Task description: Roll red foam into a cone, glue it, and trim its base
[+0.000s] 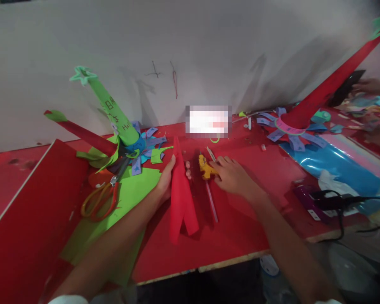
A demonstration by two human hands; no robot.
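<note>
My left hand is wrapped round a red foam sheet cone, its point away from me and its wide end open towards me. Some of its fingertips show on the cone's right side. Just to the right, my right hand has its fingers curled at the handle of a yellow glue gun, which lies on the red table. A clear glue stick sticks out of the gun towards me.
Orange-handled scissors rest on green sheets at left. Behind stand a green cone and a smaller red one. A tall red cone, blue film and a purple power strip are at right, beyond them another person's hands.
</note>
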